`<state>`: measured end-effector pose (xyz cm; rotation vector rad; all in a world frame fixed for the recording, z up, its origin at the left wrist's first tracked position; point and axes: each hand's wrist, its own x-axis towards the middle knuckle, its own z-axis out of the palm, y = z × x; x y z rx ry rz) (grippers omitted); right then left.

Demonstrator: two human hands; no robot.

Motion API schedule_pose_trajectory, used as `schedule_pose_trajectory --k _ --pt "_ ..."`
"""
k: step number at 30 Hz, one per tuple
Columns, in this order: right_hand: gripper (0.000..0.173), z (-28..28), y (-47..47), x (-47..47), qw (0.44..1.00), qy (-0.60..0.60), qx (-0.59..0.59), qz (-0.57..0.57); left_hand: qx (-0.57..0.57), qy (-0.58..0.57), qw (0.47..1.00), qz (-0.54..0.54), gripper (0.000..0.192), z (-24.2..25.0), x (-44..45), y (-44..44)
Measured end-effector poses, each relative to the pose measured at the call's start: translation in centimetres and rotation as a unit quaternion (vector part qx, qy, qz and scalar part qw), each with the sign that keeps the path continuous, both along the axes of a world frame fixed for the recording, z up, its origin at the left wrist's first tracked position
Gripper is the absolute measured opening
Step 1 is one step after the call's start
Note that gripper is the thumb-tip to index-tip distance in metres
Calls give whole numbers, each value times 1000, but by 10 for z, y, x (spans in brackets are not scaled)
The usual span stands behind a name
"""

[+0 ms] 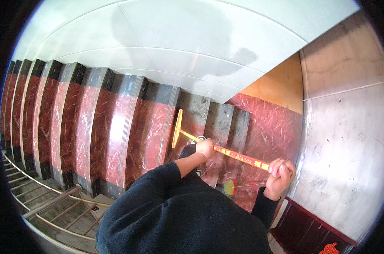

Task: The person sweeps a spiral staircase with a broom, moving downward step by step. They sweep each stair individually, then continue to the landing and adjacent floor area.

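Observation:
A long-handled floor-cleaning tool (239,157) with a yellow T-shaped head slants across the stairs before me. Its head (178,128) is over a step at the left end; whether it carries bristles or a mop pad cannot be made out. My left hand (205,148) grips the shaft's lower part. Around the upper end of the red-and-yellow handle, which bears writing, my right hand (280,175) is closed. Part of a dark shoe (199,139) shows just beyond my left hand. The stairs (157,127) have red marbled treads with black borders and grooved edges.
A white panelled wall (185,35) borders the stairs at the top. Metal railing (61,190) runs along the lower left. A thin-handled object with a yellow-green end (230,187) is below the handle. Grey dirt (195,104) marks the steps' corners. A dark red panel (309,222) stands lower right.

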<state>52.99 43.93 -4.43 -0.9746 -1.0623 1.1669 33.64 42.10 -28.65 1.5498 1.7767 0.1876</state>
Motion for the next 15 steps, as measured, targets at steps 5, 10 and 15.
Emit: schedule_pose_trajectory --k 5,10,15 --pt "23 -1 52 -19 992 -114 27 -46 3 7 1000 3 15 -65 0 45" --pt "14 20 51 2 895 -408 168 -70 26 -25 998 -60 19 -13 -5 60" --pt "20 9 91 -16 881 -386 266 -59 42 -37 998 -11 23 -5 -25 75"
